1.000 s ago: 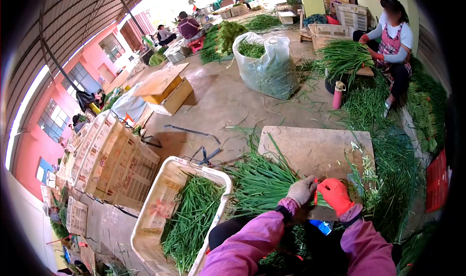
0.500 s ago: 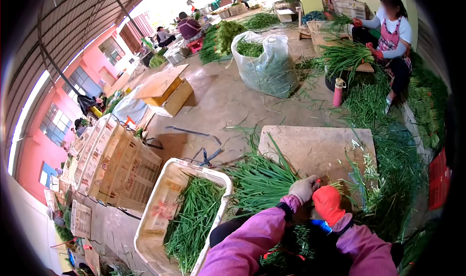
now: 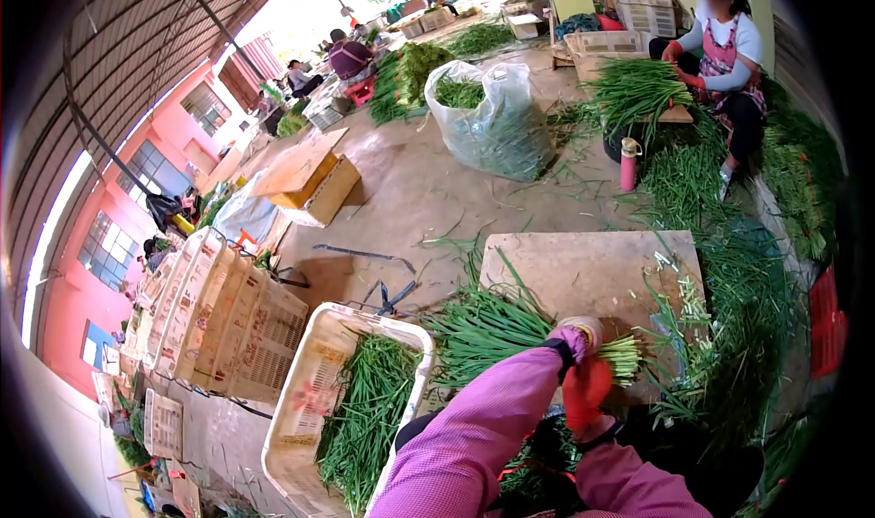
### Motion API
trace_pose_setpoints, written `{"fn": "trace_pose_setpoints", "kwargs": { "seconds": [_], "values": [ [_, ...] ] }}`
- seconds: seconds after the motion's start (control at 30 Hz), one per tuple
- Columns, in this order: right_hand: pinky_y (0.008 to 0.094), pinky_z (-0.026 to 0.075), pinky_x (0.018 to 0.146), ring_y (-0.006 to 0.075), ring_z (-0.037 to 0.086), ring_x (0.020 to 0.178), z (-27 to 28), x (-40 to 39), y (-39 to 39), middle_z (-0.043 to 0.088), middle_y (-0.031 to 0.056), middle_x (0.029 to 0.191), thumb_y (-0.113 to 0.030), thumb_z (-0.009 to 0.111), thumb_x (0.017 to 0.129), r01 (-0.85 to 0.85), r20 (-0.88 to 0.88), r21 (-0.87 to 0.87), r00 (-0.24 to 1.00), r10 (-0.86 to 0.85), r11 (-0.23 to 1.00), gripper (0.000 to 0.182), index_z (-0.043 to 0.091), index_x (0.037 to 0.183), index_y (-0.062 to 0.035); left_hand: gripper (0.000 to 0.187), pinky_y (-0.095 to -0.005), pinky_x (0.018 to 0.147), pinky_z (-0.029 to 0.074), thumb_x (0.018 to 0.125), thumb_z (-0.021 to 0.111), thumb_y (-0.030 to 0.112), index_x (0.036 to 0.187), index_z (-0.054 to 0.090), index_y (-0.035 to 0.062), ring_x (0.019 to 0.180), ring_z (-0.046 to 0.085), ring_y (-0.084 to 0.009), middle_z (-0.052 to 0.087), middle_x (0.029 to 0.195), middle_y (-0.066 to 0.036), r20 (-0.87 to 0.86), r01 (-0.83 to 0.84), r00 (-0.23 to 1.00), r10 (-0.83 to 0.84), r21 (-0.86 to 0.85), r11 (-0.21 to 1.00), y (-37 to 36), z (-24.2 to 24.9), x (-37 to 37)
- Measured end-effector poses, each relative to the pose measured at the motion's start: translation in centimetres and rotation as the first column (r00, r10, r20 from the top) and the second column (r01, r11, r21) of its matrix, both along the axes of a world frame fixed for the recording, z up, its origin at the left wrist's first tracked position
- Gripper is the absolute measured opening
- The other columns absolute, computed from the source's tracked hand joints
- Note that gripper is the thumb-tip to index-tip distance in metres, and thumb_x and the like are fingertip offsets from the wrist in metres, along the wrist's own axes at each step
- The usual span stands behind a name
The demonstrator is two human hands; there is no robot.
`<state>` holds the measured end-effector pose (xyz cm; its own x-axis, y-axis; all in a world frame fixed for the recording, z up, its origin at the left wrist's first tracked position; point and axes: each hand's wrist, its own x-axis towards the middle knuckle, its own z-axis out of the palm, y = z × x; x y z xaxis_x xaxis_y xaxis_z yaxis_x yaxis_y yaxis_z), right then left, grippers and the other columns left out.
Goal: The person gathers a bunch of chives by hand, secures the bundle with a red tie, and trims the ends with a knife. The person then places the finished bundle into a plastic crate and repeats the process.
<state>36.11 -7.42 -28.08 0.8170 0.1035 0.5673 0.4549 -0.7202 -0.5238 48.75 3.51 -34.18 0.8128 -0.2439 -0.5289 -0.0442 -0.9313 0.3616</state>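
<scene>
A bunch of green chives (image 3: 488, 337) lies across the near left edge of a board, its cut pale ends (image 3: 623, 361) pointing right. My left hand (image 3: 581, 330), in a light glove, is closed over the bunch close to those ends. Right below it, my right hand (image 3: 586, 395) in a red glove presses closed against the underside of the stalks. Its fingertips are partly hidden by the left hand and the bunch. The board (image 3: 592, 267) carries loose trimmed bits (image 3: 688, 308) on its right side. Dark greens with red bands (image 3: 538, 468) show below my forearms.
A white crate (image 3: 296, 409) of greens stands at my left, beside stacked crates (image 3: 228, 317). Loose greens (image 3: 743, 336) cover the floor at right, near a red crate (image 3: 825, 322). Ahead are a filled plastic sack (image 3: 497, 130), a pink bottle (image 3: 629, 164) and a seated co-worker (image 3: 729, 62).
My left hand has turned over the bunch, and my right hand has moved left beneath it. The pale ends now show. The co-worker's hands have lowered to their greens.
</scene>
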Motion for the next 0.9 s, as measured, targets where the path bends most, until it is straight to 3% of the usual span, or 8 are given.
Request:
{"fn": "trace_pose_setpoints", "kwargs": {
  "seconds": [0.03,0.37,0.4,0.43,0.57,0.7,0.77,0.9],
  "values": [
    [0.0416,0.045,0.067,0.0320,0.057,0.077,0.0,-0.3,0.1,0.058,0.0110,0.081,-0.015,0.059,0.086,0.002,0.000,-0.019,1.000,-0.002,1.000,0.008,0.056,0.084,-0.0071,0.018,-0.0384,0.077,0.054,0.077,0.069,0.025,0.088,0.077,0.0128,0.086,0.071,-0.0254,0.073,0.087,-0.010,-0.029,-0.032,0.999,0.029,-0.097,0.995,0.8,-7.7,1.4],
    [0.0432,0.048,0.066,0.0334,0.061,0.076,-1.0,-1.7,0.7,0.063,0.0132,0.082,-0.026,0.058,0.088,-0.110,-0.075,0.039,0.991,0.113,0.993,0.019,0.061,0.093,-0.0078,0.019,-0.0452,0.068,0.056,0.087,0.060,0.024,0.092,0.078,0.0190,0.091,0.071,-0.0261,0.073,0.100,-0.008,0.346,-0.131,0.938,0.022,0.293,0.947,-5.9,-8.2,3.2],
    [0.0434,0.048,0.065,0.0335,0.062,0.076,-1.0,-1.9,0.6,0.064,0.0134,0.082,-0.027,0.058,0.089,-0.133,-0.096,0.040,0.986,0.136,0.990,0.020,0.061,0.093,-0.0079,0.021,-0.0436,0.067,0.056,0.089,0.058,0.026,0.093,0.078,0.0202,0.091,0.071,-0.0249,0.073,0.101,-0.006,0.304,-0.078,0.952,-0.022,0.313,0.947,-6.1,-7.3,2.5],
    [0.0436,0.048,0.065,0.0336,0.062,0.076,-1.1,-2.3,0.3,0.064,0.0137,0.083,-0.028,0.058,0.089,-0.165,-0.124,0.053,0.977,0.171,0.985,0.021,0.062,0.094,-0.0080,0.021,-0.0409,0.068,0.056,0.089,0.058,0.025,0.094,0.078,0.0213,0.092,0.071,-0.0234,0.073,0.102,-0.005,0.216,-0.110,0.976,0.037,0.339,0.934,-6.4,6.8,-1.7],
    [0.0442,0.050,0.065,0.0342,0.064,0.076,-0.2,-3.8,-3.8,0.066,0.0146,0.083,-0.032,0.057,0.090,-0.262,-0.331,0.229,0.885,0.329,0.937,0.026,0.064,0.098,-0.0083,0.023,-0.0381,0.070,0.057,0.091,0.056,0.023,0.101,0.076,0.0199,0.095,0.071,-0.0206,0.073,0.104,-0.004,0.189,-0.164,0.976,0.105,0.332,0.929,-7.4,12.7,-4.1],
    [0.0468,0.048,0.055,0.0351,0.064,0.063,6.0,-1.6,-11.6,0.065,0.0126,0.067,-0.023,0.062,0.085,-0.309,-0.333,-0.466,0.929,0.160,0.829,0.014,0.067,0.092,-0.0118,0.025,-0.0369,0.079,0.056,0.092,0.054,0.020,0.106,0.074,0.0138,0.101,0.069,-0.0230,0.072,0.106,-0.008,0.215,-0.331,0.933,0.289,0.192,0.924,-8.0,11.9,-4.6],
    [0.0387,0.051,0.059,0.0273,0.066,0.070,9.0,1.7,-13.7,0.069,0.0068,0.078,-0.017,0.060,0.089,-0.234,-0.291,0.061,0.926,0.242,0.970,0.020,0.069,0.106,-0.0109,0.024,-0.0369,0.078,0.056,0.093,0.053,0.018,0.102,0.074,0.0108,0.098,0.070,-0.0235,0.072,0.105,-0.009,0.192,-0.435,0.888,0.419,0.050,0.899,-8.4,10.8,-4.4],
    [0.0425,0.051,0.076,0.0301,0.066,0.082,15.2,6.5,-9.4,0.071,0.0075,0.085,-0.021,0.059,0.088,-0.456,-0.107,-0.128,0.889,0.445,0.881,0.020,0.072,0.102,-0.0124,0.023,-0.0361,0.076,0.056,0.093,0.053,0.019,0.101,0.074,0.0133,0.096,0.070,-0.0237,0.072,0.104,-0.010,0.241,-0.367,0.911,0.335,0.101,0.925,-8.9,10.6,-4.8]
  ]
}}
